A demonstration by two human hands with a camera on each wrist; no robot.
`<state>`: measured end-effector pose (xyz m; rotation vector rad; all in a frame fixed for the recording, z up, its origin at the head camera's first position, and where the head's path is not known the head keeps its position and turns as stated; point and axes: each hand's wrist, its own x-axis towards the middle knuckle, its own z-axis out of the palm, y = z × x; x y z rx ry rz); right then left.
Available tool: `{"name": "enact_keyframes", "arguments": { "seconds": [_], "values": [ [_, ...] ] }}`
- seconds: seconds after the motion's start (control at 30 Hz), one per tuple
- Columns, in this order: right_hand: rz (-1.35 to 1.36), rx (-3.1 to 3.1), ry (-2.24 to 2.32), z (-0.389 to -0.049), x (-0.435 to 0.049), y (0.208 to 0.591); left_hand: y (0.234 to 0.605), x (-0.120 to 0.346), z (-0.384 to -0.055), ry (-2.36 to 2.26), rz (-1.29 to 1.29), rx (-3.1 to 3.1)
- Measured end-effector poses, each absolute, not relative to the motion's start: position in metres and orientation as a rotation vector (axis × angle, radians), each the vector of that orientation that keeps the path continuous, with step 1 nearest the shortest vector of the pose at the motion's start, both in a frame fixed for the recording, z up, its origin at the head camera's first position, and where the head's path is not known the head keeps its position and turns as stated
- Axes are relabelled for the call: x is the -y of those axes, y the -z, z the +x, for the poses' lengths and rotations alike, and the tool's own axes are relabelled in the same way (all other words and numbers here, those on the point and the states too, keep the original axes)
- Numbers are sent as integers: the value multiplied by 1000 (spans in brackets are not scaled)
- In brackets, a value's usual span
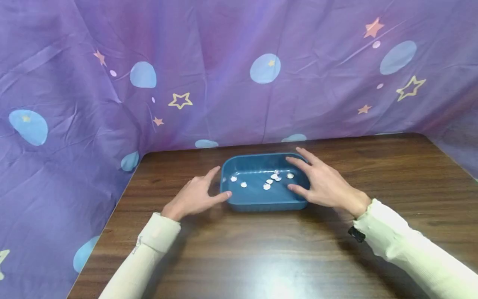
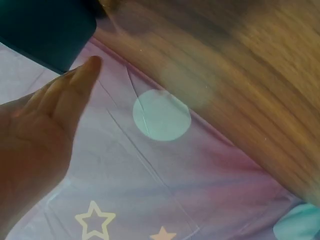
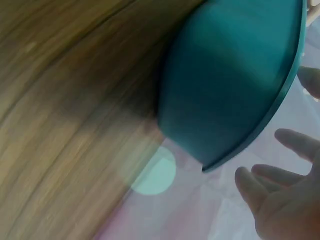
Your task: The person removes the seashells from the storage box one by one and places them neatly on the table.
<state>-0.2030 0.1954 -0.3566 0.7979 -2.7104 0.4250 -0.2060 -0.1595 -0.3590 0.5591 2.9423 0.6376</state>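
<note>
A blue rectangular container [image 1: 267, 207] with rounded corners stands on the wooden table, holding several small shiny white discs [image 1: 267, 187] on its floor. At its left end is my left hand [image 1: 198, 194], thumb and fingers spread, thumb tip overlapping the near left rim. My right hand [image 1: 324, 182] hovers over the right end with fingers spread apart. In the left wrist view, extended fingers of the left hand [image 2: 42, 125] come close to the container's corner [image 2: 45, 30]. The right wrist view shows the right hand's fingers [image 3: 295, 145] beside the container's outer wall [image 3: 225, 85].
The dark brown wooden table [image 1: 239, 249] extends around the container, and its far edge meets a purple cloth [image 1: 224, 83] printed with stars and planets. The cloth also hangs along the left side. A small black object [image 1: 356, 234] sits at the right sleeve cuff.
</note>
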Motion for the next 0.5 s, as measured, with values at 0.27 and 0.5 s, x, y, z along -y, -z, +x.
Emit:
{"name": "enact_keyframes", "arguments": {
  "seconds": [0.27, 0.5],
  "values": [
    [975, 2828, -795, -214, -182, 357, 364, 155, -211, -795, 718, -2901],
    [1002, 2908, -992, -219, -171, 360, 364, 153, -209, -751, 731, -2881]
  ]
}}
